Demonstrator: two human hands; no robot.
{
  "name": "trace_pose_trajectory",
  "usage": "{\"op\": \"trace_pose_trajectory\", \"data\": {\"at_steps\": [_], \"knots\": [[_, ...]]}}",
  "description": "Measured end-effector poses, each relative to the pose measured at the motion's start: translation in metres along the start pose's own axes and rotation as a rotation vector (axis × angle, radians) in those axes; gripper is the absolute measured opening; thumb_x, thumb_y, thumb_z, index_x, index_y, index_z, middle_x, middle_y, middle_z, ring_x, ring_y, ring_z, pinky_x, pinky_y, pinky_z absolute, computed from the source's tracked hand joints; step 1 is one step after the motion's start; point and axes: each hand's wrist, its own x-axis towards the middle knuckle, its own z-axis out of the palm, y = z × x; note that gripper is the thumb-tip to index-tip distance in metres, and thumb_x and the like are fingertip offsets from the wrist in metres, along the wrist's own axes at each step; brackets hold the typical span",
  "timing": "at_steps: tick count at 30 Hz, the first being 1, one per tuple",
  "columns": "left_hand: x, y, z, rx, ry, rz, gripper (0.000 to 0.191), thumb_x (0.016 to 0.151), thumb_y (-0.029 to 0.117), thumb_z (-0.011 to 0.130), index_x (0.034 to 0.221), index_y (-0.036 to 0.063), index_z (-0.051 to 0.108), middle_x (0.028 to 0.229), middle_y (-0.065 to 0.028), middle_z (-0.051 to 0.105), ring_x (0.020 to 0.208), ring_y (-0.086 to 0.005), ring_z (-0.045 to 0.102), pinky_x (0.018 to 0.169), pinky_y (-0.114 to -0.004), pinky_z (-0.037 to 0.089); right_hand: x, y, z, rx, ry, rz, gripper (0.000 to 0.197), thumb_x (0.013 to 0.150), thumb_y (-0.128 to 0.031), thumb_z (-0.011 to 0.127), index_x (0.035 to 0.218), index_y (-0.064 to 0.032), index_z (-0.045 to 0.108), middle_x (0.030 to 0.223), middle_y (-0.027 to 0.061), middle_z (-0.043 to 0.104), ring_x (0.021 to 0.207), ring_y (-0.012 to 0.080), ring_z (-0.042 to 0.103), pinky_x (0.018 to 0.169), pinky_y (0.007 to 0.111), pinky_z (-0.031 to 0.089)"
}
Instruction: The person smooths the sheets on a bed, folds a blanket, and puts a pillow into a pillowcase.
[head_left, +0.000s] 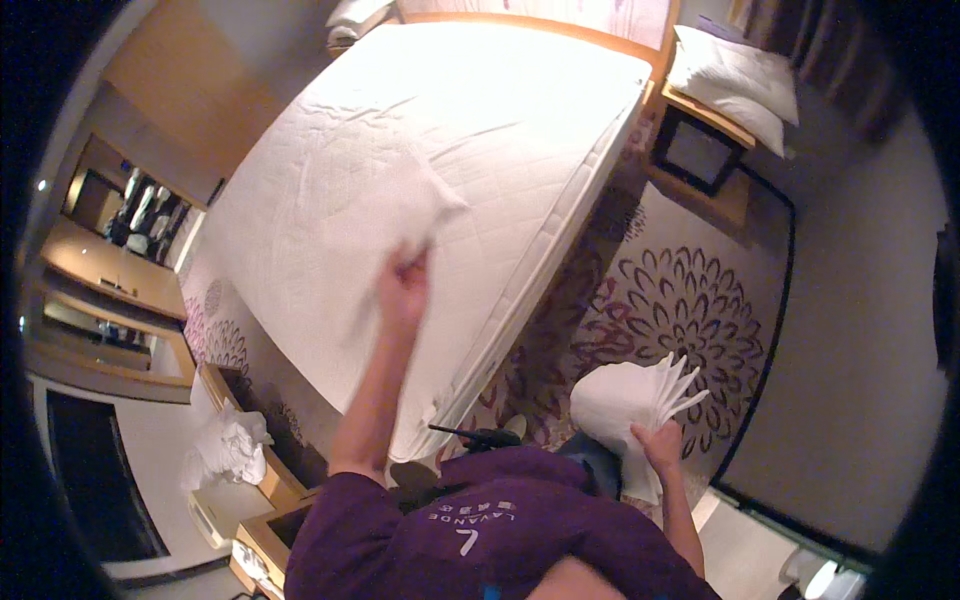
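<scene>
My left hand is raised over the mattress of a large bed, its fingers curled and blurred by motion. Just beyond the fingertips lies or floats a pale, blurred piece of white cloth with a pointed corner; whether the hand grips it cannot be told. My right hand, low at the right beside the bed, is shut on a folded white cloth whose layers fan out above the thumb. The mattress has a white quilted surface with wrinkles, mostly at its upper left part.
White pillows lie on a bedside table at the upper right. Patterned carpet runs between bed and wall. At the lower left, crumpled white cloth rests near a wooden desk or bench. A black radio with an antenna is by my chest.
</scene>
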Motion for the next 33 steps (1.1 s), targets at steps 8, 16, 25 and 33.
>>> {"op": "trace_pose_trajectory", "data": {"at_steps": [8,16,25,33], "knots": [[-0.06,-0.204,0.03,0.763,-0.132,-0.954,0.036,0.099,0.026,0.054,0.123,-0.0006,0.048,0.118,-0.0193,0.061,0.111,-0.031,0.062,0.094,-0.042,0.053,0.153,0.047,-0.072,0.223,-0.034,-0.157,0.048,0.066,-0.031,0.082,0.096,0.0054,0.07,0.088,0.0238,0.071,0.085,0.037,0.069,0.078,0.044,0.053],[0.033,-0.326,0.056,1.208,-0.231,-0.752,0.036,0.092,0.027,0.065,0.118,0.0051,0.052,0.108,-0.0134,0.067,0.096,-0.0255,0.068,0.083,-0.038,0.056,0.295,-0.003,-0.163,0.513,0.004,-0.174,0.051,0.072,-0.013,0.08,0.114,0.0079,0.061,0.106,0.0184,0.069,0.088,0.0286,0.068,0.082,0.037,0.053],[0.221,-0.357,-0.068,2.734,-0.111,0.496,0.055,0.083,0.023,0.063,0.13,0.0011,0.045,0.133,-0.0264,0.046,0.125,-0.0415,0.044,0.092,-0.052,0.05,0.437,-0.153,-0.203,0.723,-0.277,-0.184,0.038,0.077,-0.006,0.077,0.11,0.0065,0.063,0.099,0.0135,0.07,0.084,0.021,0.068,0.078,0.033,0.055],[0.276,-0.361,-0.026,2.572,-0.131,-0.091,0.017,0.084,0.009,0.055,0.099,0.002,0.056,0.102,-0.0202,0.06,0.087,-0.0375,0.063,0.069,-0.047,0.054,0.611,-0.353,-0.199,0.659,-0.594,-0.25,0.055,0.078,-0.009,0.078,0.125,0.0036,0.054,0.112,0.0157,0.066,0.099,0.0221,0.066,0.089,0.035,0.054]]}}
